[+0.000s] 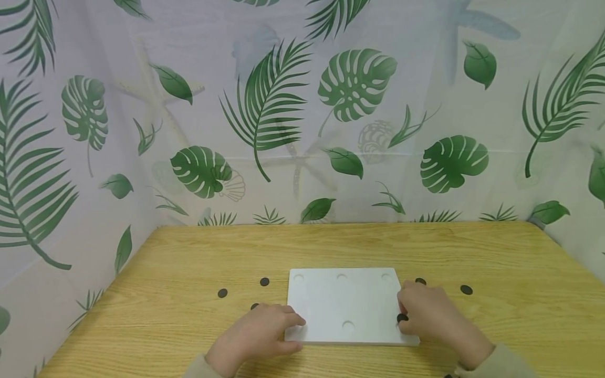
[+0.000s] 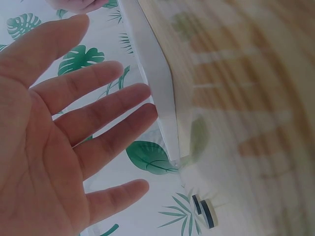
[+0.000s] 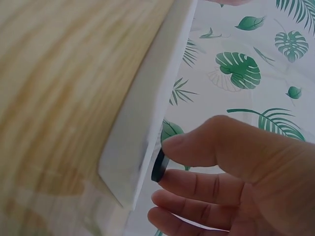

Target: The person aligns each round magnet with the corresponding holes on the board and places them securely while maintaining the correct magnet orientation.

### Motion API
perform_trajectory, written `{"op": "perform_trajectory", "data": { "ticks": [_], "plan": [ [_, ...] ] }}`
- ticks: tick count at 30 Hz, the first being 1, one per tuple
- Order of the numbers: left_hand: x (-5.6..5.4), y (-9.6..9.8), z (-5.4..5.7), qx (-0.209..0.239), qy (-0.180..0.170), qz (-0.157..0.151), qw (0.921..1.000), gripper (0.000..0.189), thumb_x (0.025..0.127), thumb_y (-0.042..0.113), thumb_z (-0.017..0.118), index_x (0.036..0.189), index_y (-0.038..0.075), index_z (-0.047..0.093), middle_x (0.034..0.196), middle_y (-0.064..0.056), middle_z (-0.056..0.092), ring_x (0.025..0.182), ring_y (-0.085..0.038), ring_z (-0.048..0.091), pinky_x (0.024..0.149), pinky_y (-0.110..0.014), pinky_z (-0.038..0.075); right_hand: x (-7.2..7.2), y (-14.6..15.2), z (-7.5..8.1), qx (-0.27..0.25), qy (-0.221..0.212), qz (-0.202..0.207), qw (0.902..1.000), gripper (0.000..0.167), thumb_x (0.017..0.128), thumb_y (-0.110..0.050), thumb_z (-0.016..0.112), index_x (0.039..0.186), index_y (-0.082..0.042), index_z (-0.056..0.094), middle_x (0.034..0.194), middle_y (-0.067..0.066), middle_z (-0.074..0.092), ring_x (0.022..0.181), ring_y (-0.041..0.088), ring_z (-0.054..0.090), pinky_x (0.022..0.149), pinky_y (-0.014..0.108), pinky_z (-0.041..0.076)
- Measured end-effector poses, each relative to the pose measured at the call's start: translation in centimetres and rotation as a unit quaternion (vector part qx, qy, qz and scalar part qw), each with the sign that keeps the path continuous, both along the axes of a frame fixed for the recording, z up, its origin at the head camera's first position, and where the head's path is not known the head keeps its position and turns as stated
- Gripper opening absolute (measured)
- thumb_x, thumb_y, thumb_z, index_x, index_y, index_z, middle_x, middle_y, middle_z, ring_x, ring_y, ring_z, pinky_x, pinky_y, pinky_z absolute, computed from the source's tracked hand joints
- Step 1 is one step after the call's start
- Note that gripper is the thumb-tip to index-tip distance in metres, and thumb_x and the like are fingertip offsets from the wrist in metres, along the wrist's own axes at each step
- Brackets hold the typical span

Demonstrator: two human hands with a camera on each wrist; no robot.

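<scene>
A white rectangular board [image 1: 342, 299] lies on the table, with round shallow recesses along its far edge and one near its front edge. Between thumb and index finger, my right hand [image 1: 432, 311] pinches a small black disc [image 1: 402, 318] over the board's front right corner. The right wrist view shows that disc [image 3: 158, 166] on edge, beside the board's side. My left hand [image 1: 262, 331] is at the board's front left corner, fingers spread and holding nothing. In the left wrist view its fingertips reach the board's edge [image 2: 160, 88]; contact is unclear. Anything beneath the hands is hidden.
Left of the board lie black discs [image 1: 222, 293], one partly behind the left hand. To the right are a disc [image 1: 466, 290] and another [image 1: 420, 281] partly covered by the right hand. A leaf-printed cloth [image 1: 283, 115] hangs behind the wooden table [image 1: 189, 252].
</scene>
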State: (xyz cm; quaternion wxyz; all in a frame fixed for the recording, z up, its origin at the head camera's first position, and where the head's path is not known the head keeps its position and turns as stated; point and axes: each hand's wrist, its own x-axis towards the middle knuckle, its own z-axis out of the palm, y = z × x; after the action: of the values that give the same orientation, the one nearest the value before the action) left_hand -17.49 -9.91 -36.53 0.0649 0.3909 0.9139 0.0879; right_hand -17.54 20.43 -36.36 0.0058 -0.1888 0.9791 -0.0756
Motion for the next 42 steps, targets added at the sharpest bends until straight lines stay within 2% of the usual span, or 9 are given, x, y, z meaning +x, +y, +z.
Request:
{"op": "perform_trajectory", "data": {
  "ticks": [14, 24, 42],
  "plan": [
    [0.09, -0.10, 0.02, -0.004, 0.003, 0.005, 1.0000, 0.034, 0.080, 0.036, 0.062, 0.106, 0.014, 0.064, 0.094, 0.007, 0.059, 0.079, -0.002, 0.052, 0.070, -0.020, 0.042, 0.22, -0.12, -0.06, 0.009, -0.001, 0.006, 0.9999, 0.019, 0.060, -0.012, 0.067, 0.060, -0.013, 0.048, 0.066, -0.004, 0.039, 0.058, 0.013, 0.037, 0.050, 0.035, 0.034],
    [0.12, -0.08, 0.17, -0.001, 0.003, 0.001, 1.0000, 0.034, 0.080, 0.035, 0.062, 0.106, 0.013, 0.064, 0.095, 0.006, 0.060, 0.079, -0.002, 0.052, 0.070, -0.019, 0.043, 0.12, -0.13, -0.23, 0.011, -0.016, 0.005, 0.9998, 0.019, 0.061, -0.011, 0.068, 0.062, -0.012, 0.049, 0.067, -0.003, 0.041, 0.058, 0.014, 0.038, 0.050, 0.036, 0.034],
    [0.02, 0.08, 0.23, -0.012, 0.026, -0.014, 0.9995, 0.031, 0.080, 0.035, 0.063, 0.099, 0.011, 0.064, 0.085, 0.008, 0.057, 0.067, -0.001, 0.045, 0.061, -0.016, 0.040, 0.02, -0.14, -0.33, 0.009, -0.034, 0.004, 0.9994, 0.019, 0.062, -0.011, 0.069, 0.062, -0.011, 0.050, 0.069, -0.003, 0.042, 0.058, 0.014, 0.038, 0.049, 0.035, 0.033]
  ]
}}
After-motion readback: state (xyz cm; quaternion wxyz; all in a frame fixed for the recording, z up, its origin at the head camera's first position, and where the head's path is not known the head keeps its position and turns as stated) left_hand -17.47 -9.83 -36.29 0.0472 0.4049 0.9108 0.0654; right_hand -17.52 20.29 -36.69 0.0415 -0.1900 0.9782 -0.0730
